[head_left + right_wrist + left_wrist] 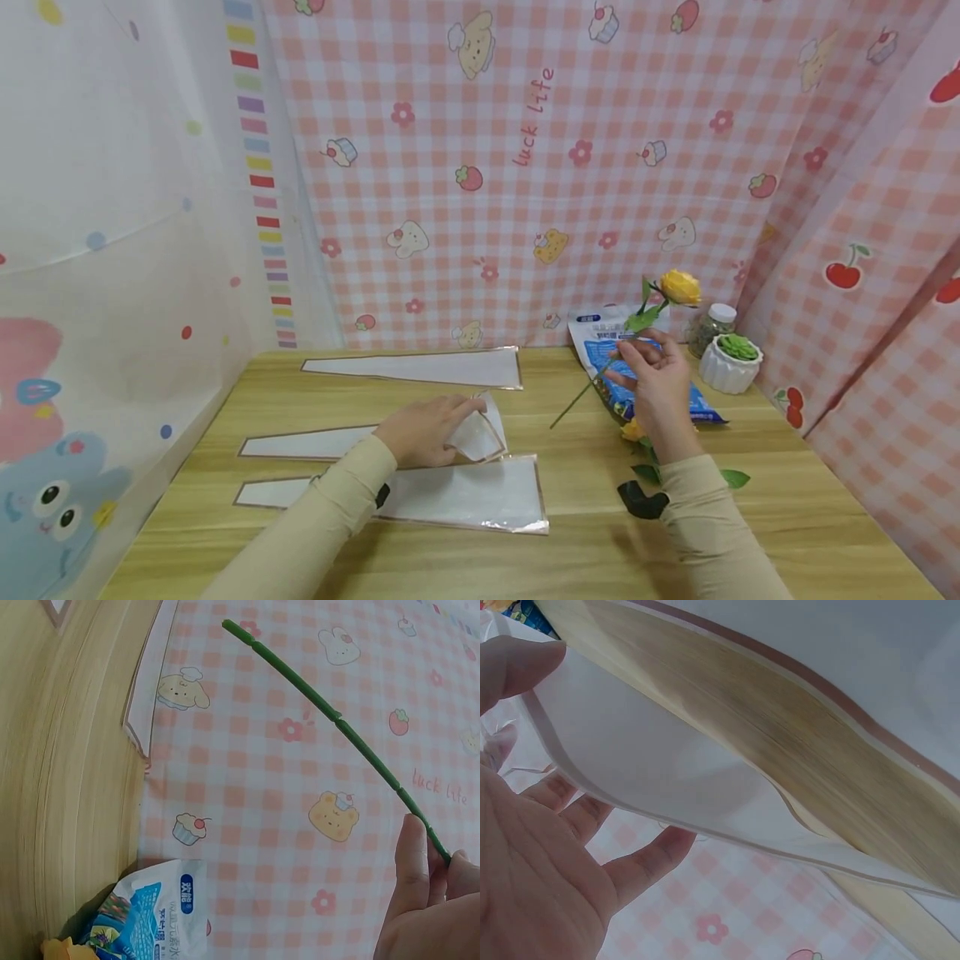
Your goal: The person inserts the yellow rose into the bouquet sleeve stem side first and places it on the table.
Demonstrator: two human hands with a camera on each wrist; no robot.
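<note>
In the head view, my left hand [423, 429] grips the wide end of a tapered white bouquet sleeve [480, 435] with a brown border. Seen from the left wrist, the thumb lies on one face of the sleeve [645, 750] and the fingers on the other, with its edge curved up off the table. My right hand [660, 387] pinches the stem of a yellow rose [681, 287] between thumb and fingers. The rose's head is up, and its green stem [300, 686] slants down and left toward the sleeve, apart from it.
Two more tapered sleeves lie flat, one behind [420, 367] and one in front [472, 493]. At the back right are a blue-and-white bag [600, 333], a lidded jar [712, 329] and a white pot [727, 373] with a succulent. Another yellow flower [632, 430] lies under my right forearm.
</note>
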